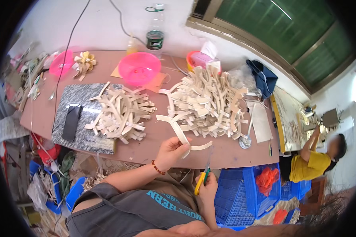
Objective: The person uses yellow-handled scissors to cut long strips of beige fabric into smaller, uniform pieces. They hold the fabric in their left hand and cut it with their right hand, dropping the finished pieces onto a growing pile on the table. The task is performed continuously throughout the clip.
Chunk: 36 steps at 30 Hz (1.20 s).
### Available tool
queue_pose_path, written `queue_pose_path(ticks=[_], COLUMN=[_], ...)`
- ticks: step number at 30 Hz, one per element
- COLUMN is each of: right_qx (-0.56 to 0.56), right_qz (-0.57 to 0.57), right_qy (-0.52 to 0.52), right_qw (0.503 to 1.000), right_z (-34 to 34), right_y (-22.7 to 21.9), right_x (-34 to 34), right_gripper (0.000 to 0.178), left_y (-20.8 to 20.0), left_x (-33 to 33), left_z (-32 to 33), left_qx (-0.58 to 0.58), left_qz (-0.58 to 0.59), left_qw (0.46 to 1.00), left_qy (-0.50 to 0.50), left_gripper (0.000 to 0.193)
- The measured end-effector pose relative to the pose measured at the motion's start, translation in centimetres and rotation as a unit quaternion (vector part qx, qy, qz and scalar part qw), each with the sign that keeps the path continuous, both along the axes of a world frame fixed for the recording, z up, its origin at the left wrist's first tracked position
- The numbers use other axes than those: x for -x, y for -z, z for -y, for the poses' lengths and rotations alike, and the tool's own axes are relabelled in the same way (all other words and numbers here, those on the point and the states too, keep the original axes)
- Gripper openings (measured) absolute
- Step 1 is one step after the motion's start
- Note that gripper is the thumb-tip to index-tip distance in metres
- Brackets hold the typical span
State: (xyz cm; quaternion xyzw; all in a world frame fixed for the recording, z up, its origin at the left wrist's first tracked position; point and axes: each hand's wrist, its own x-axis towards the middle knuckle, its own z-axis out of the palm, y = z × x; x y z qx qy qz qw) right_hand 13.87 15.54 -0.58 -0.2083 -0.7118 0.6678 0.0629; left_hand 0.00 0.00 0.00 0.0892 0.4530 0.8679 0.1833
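My left hand (170, 155), with a beaded bracelet at the wrist, pinches a cream strap piece (177, 128) with several branching arms. It holds the piece up at the table's front edge. In my right hand (208, 192) are scissors (201, 183) with yellow and green handles. Their blades point up toward the piece's lower right arm, and I cannot tell whether they touch it. Behind my hands lies a large heap of similar cream pieces (205, 100). To its left, a smaller heap (124, 110) lies partly on a grey speckled slab (77, 104).
A black phone (72, 121) lies on the slab. Pink bowls (139, 68), a water bottle (155, 33) and a tissue pack (203, 60) stand at the back. Blue crates (235, 193) stand below the table's right front. A person in a yellow shirt (309, 166) works at the far right.
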Motion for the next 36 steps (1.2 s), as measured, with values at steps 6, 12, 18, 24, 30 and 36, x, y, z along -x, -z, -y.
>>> queue_pose_path(ticks=[6,12,18,24,30,36], right_qx=[0.074,0.058,0.259,0.262,0.237,0.197], right_qz=[0.02,0.039,0.004,-0.027,-0.002,-0.015], right_qy=[-0.005,-0.037,-0.136,-0.207,-0.234,-0.242], right_qw=[0.997,0.997,0.956,0.942,0.943,0.95], right_z=[1.6,3.4,4.8,4.9,4.5,4.8], right_y=[1.1,1.8,-0.6,0.9,-0.2,-1.1], right_x=[0.0,-0.2,-0.1,-0.8,-0.5,0.1], right_gripper=[0.014,0.015,0.06,0.076,0.073,0.073], left_y=[-1.4,-1.7,-1.4,-1.2,-0.9,-0.8], left_x=[0.0,0.2,0.7,0.2,0.3,-0.1], left_z=[2.3,2.8,3.1,2.2,1.7,1.7], left_qx=[-0.033,-0.028,-0.04,-0.072,-0.069,-0.068], left_qz=[0.014,-0.002,0.062,0.099,0.09,0.08], left_qw=[0.999,0.999,0.995,0.991,0.991,0.992], left_qy=[-0.026,-0.042,-0.069,-0.06,-0.074,-0.072], left_gripper=[0.029,0.029,0.028,0.032,0.033,0.034])
